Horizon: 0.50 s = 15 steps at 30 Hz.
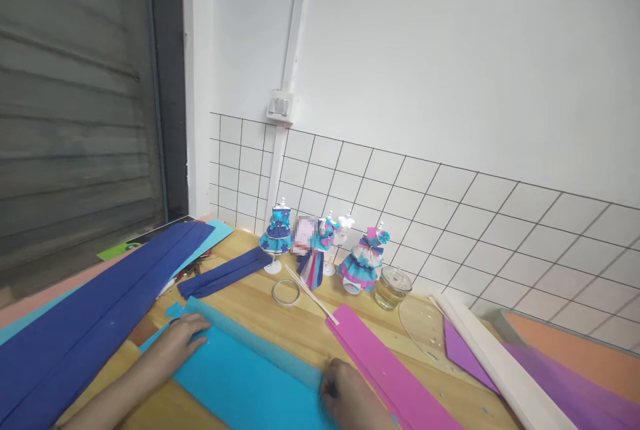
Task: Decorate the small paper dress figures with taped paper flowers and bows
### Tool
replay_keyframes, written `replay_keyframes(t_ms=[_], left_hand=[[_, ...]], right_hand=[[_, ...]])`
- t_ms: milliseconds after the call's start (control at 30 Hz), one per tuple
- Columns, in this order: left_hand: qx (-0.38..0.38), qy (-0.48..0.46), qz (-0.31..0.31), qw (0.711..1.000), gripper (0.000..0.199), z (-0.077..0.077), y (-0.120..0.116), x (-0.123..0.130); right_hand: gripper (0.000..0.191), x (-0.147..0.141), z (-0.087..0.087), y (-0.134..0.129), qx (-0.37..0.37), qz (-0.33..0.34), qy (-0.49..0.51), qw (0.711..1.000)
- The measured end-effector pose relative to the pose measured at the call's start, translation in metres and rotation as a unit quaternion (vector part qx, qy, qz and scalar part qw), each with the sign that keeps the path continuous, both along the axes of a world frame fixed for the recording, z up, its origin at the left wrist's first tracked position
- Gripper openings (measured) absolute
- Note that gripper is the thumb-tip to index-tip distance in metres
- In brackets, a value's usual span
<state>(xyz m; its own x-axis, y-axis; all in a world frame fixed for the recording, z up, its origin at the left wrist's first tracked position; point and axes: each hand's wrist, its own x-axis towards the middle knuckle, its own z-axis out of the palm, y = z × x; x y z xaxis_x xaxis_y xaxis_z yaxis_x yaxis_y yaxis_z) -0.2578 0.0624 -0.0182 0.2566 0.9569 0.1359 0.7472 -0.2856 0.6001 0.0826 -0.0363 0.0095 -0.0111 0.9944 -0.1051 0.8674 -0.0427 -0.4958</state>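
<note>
A bright blue sheet [250,377] lies on the wooden table, its far edge folded or rolled over in a lighter strip [265,343]. My left hand [186,339] rests at the sheet's left end, fingers slightly apart and flat on it. At the right end of the strip, my right hand [340,387] is curled closed; what its fingers hold, if anything, is hidden. A pink strip [390,370] lies just right of my right hand.
Small mannequins in paper dresses [276,233] stand at the back beside a glass jar [393,288]. A silver ring [286,292] lies before them. Dark blue paper [100,323] covers the left; a cream roll [500,363] and purple paper [565,383] lie right.
</note>
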Motion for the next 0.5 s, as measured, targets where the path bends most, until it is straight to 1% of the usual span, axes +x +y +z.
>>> replay_keyframes(t_ms=[100,167,233,267,333,400,433,467,500], left_hand=[[0.04,0.074,-0.038,0.996,0.025,-0.009,0.005,0.005],[0.061,0.139,-0.058,0.987,0.029,-0.013,0.003,0.005],[0.076,0.186,-0.07,0.977,0.031,-0.012,0.001,0.005],[0.079,0.195,-0.072,0.975,0.031,-0.01,0.0,0.005],[0.068,0.183,-0.075,0.978,0.032,-0.003,-0.003,0.004],[0.046,0.139,-0.069,0.987,0.033,0.006,-0.005,-0.002],[0.036,0.111,-0.064,0.991,0.033,0.011,-0.006,-0.007],[0.028,0.085,-0.057,0.994,0.033,0.015,-0.009,-0.014],[0.019,0.061,-0.049,0.997,0.033,0.019,-0.013,-0.024]], right_hand=[[0.025,0.002,0.0,0.002,0.005,-0.019,-0.003,1.0],[0.023,0.006,0.002,0.004,0.016,-0.03,-0.007,0.999],[0.022,0.008,0.006,0.006,0.034,-0.03,-0.011,0.999],[0.023,0.008,0.009,0.007,0.044,-0.029,-0.013,0.999],[0.024,0.002,0.011,0.007,0.065,-0.019,-0.01,0.998],[0.023,-0.012,0.004,0.005,0.091,0.024,0.005,0.995],[0.022,-0.021,-0.003,0.003,0.107,0.061,0.018,0.992],[0.02,-0.031,-0.012,0.002,0.129,0.116,0.036,0.984],[0.017,-0.041,-0.023,0.001,0.132,0.144,0.042,0.98]])
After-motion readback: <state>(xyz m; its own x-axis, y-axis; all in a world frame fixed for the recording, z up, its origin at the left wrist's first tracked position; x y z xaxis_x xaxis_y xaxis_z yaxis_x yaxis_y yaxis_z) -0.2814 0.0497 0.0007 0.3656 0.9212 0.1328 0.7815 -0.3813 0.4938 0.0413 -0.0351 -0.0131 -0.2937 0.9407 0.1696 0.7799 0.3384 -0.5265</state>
